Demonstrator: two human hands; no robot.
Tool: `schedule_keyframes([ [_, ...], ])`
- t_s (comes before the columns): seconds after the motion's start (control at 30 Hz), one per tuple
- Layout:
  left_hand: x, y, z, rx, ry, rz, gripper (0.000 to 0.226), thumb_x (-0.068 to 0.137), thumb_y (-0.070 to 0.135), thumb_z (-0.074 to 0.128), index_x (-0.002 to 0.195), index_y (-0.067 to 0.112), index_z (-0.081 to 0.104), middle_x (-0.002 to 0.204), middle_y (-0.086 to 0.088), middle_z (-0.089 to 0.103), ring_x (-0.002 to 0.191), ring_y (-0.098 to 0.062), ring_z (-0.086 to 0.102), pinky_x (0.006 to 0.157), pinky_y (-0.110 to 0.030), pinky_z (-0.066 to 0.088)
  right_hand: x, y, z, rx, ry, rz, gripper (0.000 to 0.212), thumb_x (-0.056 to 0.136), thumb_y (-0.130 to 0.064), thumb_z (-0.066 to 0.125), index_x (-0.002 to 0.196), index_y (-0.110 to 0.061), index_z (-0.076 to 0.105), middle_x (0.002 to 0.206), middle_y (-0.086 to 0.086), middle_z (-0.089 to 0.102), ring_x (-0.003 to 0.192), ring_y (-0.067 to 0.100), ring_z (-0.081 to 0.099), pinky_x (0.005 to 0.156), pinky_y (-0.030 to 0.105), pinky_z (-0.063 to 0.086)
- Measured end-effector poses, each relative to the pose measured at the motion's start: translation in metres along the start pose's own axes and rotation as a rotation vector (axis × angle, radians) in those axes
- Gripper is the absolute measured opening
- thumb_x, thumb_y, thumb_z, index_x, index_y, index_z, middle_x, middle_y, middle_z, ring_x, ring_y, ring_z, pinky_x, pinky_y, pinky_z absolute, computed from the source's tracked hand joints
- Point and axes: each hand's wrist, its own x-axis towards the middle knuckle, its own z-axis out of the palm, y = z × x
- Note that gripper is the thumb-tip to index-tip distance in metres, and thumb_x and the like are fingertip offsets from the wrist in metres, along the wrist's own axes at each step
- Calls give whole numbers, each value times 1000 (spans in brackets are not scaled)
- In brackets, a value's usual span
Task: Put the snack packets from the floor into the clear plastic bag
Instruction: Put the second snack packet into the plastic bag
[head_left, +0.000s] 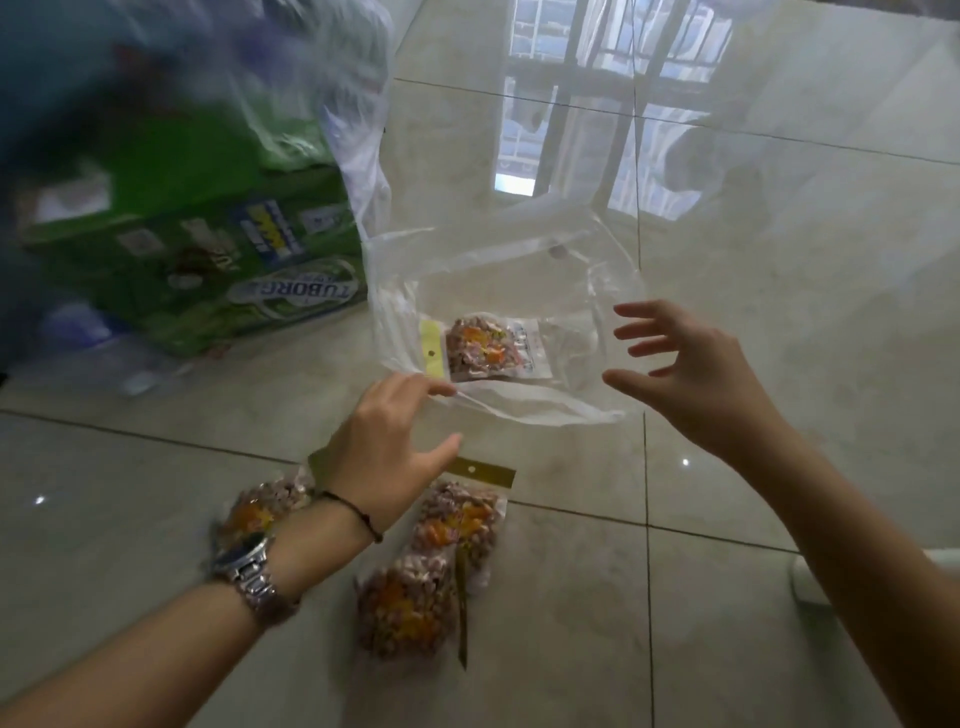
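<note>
Glossy floor tiles (727, 519) carry three snack packets (457, 519) near the person; a fourth lies inside the clear plastic bag (498, 291). Left hand (384, 462) and right hand (696, 374) hover spread, empty. Packets look light, crinkly (best pinched at the yellow header).

We reach both bare forearms forward from the near edge. Our left hand (387, 452) is palm down, fingers loosely spread and pointing far and right, thumb out to the right; its wrist carries a metal watch (248, 570) and a thin dark cord (352, 514). Our right hand (696, 374) hovers empty, fingers splayed and curled leftward, thumb low.
</note>
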Motion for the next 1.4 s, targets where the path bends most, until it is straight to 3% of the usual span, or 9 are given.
schedule_keyframes([
  [0.17, -48, -13, 32, 35, -159, -165, 57, 69, 49, 69, 119, 30, 48, 119, 4, 53, 111, -15, 49, 91, -31, 47, -14, -7, 8, 26, -48, 6, 61, 71, -22, 75, 126, -20, 48, 113, 2, 63, 94, 12, 59, 81, 27, 52],
  [0.37, -79, -24, 71, 166, -351, -362, 105, 53, 73, 64, 139, 33, 20, 138, 0, 34, 125, -20, 35, 99, -37, 43, -23, -11, 10, 22, -74, -3, 61, 72, -22, 75, 126, -21, 48, 113, 1, 63, 95, 13, 60, 85, 33, 54],
  [0.53, -94, -29, 75, 213, -408, -305, 123, 42, 83, 60, 142, 32, 10, 147, 2, 24, 132, -19, 29, 109, -39, 33, -27, -8, 12, 13, -75, -18, 60, 72, -23, 75, 126, -22, 48, 113, 0, 63, 96, 12, 60, 85, 33, 54],
  [0.67, -110, -39, 69, 203, -428, -173, 124, 41, 84, 59, 142, 35, 6, 153, 3, 13, 139, -20, 19, 117, -43, 18, -31, -8, 15, 20, -75, -26, 61, 73, -22, 75, 128, -21, 48, 114, 1, 63, 96, 12, 60, 84, 32, 54],
  [0.87, -126, -56, 61, 263, -476, 28, 116, 48, 76, 62, 142, 35, 7, 151, 3, 21, 139, -19, 23, 115, -42, 5, -35, -12, 20, 14, -102, -44, 61, 73, -22, 75, 128, -21, 48, 113, 0, 63, 96, 12, 59, 84, 31, 54],
  [0.93, -130, -63, 61, 291, -470, 70, 111, 51, 65, 68, 141, 35, 11, 146, 0, 31, 134, -23, 32, 114, -45, 12, -35, -13, 19, 10, -101, -51, 61, 73, -22, 75, 128, -21, 48, 113, 0, 63, 95, 12, 60, 84, 31, 54],
  [1.03, -131, -68, 60, 274, -450, 77, 101, 54, 53, 70, 139, 34, 18, 136, -2, 41, 123, -24, 43, 108, -49, 34, -35, -16, 18, 8, -101, -63, 61, 73, -22, 74, 128, -20, 48, 114, 1, 63, 96, 13, 59, 84, 32, 54],
  [1.2, -129, -64, 56, 262, -433, 79, 95, 55, 58, 62, 138, 35, 21, 132, 0, 45, 120, -20, 45, 104, -41, 35, -36, -18, 16, 5, -101, -69, 61, 74, -23, 74, 128, -21, 47, 114, 1, 63, 96, 13, 59, 84, 32, 54],
  [1.4, -116, -47, 40, 207, -287, 155, 93, 55, 61, 63, 138, 34, 29, 129, 5, 47, 116, -13, 45, 98, -36, 39, -35, -17, 8, 5, -75, -59, 61, 74, -21, 74, 128, -20, 47, 116, 3, 63, 98, 15, 60, 85, 35, 55],
])
